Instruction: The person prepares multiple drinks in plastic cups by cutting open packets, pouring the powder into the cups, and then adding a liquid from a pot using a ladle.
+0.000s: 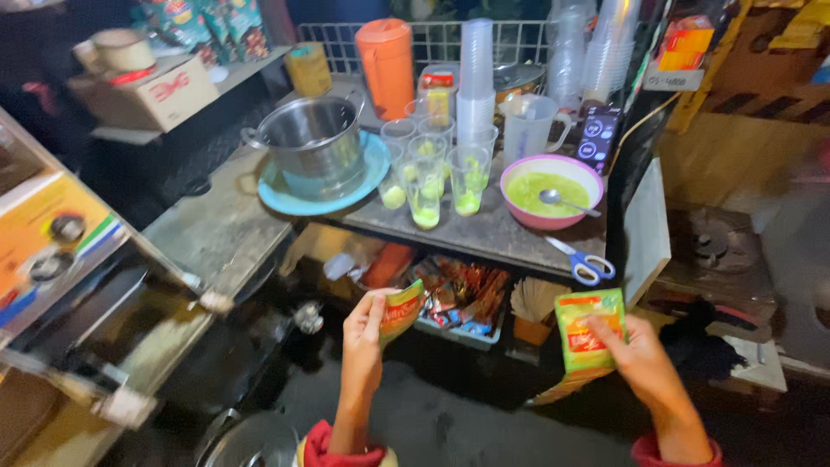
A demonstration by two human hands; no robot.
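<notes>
My left hand [363,342] holds a small green, red and yellow sachet [403,310] by its edge, in front of the counter. My right hand [641,359] pinches a second sachet [589,329] of the same kind, held flat and facing me. Both hands are low, below the grey counter [493,229]. On the counter stand several clear plastic cups [428,173] with pale green stuff at the bottom, next to a pink bowl [552,190] of green liquid with a spoon in it.
A steel pot [313,143] sits on a blue plate. Blue-handled scissors [581,262] lie at the counter edge. An orange jug [388,65], stacked cups [475,69] and a measuring jug [529,125] stand behind. A tray of sachets [458,298] sits under the counter.
</notes>
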